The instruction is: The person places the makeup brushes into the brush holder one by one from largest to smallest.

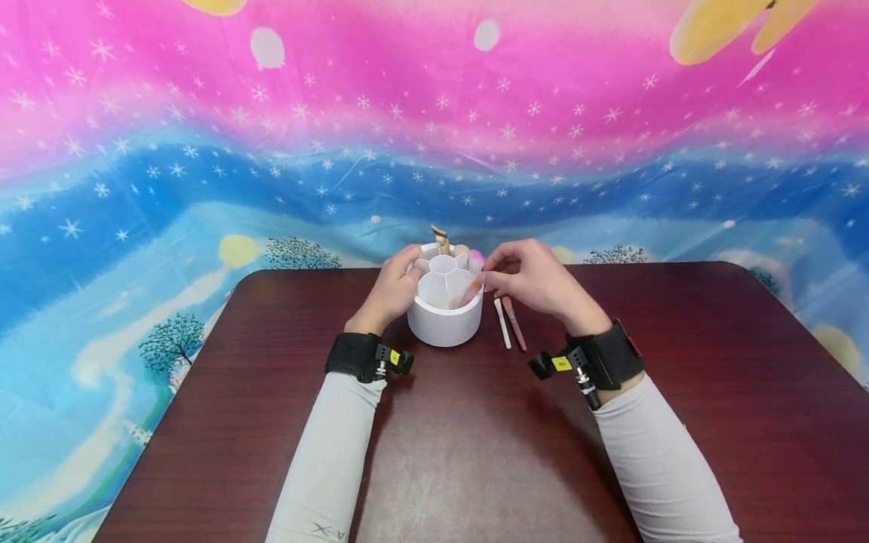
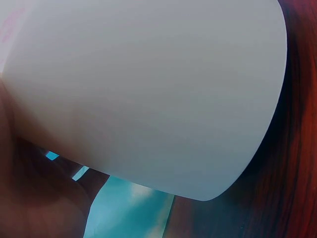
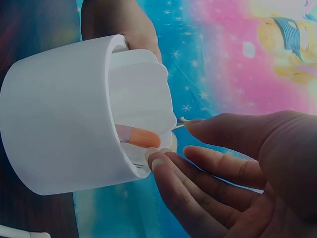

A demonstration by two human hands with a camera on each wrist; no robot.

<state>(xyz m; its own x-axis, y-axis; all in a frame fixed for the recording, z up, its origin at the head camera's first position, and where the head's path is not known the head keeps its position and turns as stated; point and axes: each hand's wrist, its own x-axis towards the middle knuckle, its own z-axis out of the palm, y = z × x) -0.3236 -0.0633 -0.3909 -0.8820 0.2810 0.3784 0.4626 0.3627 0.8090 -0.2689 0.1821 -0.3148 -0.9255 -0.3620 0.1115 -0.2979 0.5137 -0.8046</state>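
A round white brush holder (image 1: 444,328) with petal-shaped compartments stands near the table's far edge. My left hand (image 1: 392,285) grips its left rim, and its white wall (image 2: 163,99) fills most of the left wrist view. Inside the front right compartment leans a makeup brush (image 3: 141,137) with orange bristles. My right hand (image 1: 532,277) is at the right rim, its thumb and fingers apart. In the right wrist view, fingertips (image 3: 157,162) lie right beside the orange bristles. A gold-coloured item (image 1: 440,240) and a pink-tipped brush (image 1: 477,258) stick up from the rear compartments.
Two slim brushes lie on the table right of the holder, one with a white handle (image 1: 503,326) and one pink (image 1: 515,324). The dark red wooden table (image 1: 489,452) ends close behind the holder, where a printed cloth (image 1: 407,151) hangs.
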